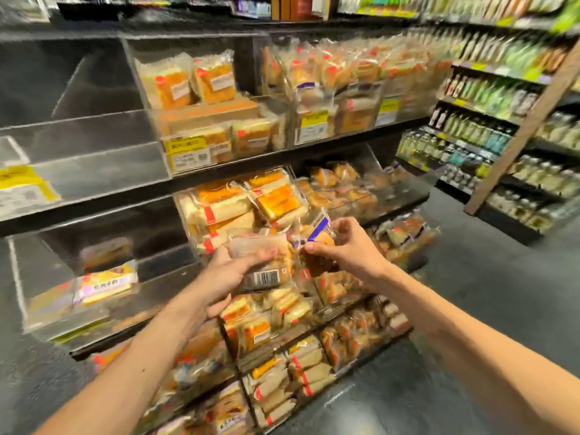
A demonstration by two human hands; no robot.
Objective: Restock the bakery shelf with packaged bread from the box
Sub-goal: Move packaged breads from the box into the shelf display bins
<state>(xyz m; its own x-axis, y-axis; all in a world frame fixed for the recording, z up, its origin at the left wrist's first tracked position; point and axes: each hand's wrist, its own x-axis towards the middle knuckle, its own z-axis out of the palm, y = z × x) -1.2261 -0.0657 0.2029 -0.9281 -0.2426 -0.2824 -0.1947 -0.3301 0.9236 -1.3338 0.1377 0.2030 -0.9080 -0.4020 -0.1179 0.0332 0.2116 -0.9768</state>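
Placing step: the left hand [224, 274] grips a barcoded pack [263, 277], the right hand [345, 246] pinches a blue-striped pack [318, 230]; next, they probably need a free gap on the shelf [238, 166].

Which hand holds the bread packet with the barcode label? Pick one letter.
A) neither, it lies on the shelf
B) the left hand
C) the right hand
B: the left hand grips the barcode packet, while the right hand pinches a blue-striped packet.
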